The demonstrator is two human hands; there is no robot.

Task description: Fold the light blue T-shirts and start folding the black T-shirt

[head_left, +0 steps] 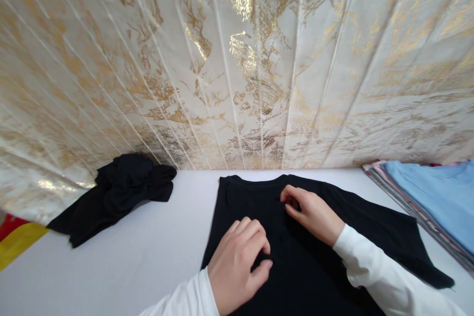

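Black tee (296, 256) lay flat on the white table (148, 256), both hands pinching it mid-chest.

Left hand (237, 266) and right hand (313, 215) were curled nearly closed, each nipping a fold of cloth, I think; the fingertips were partly hidden. It looked soft, light and floppy, so shoulders or hem seemed the best grab spots. No label or writing was readable.

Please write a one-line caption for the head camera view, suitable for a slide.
Left hand and right hand pinch a black T-shirt spread on a white table, between a crumpled black garment and folded clothes.
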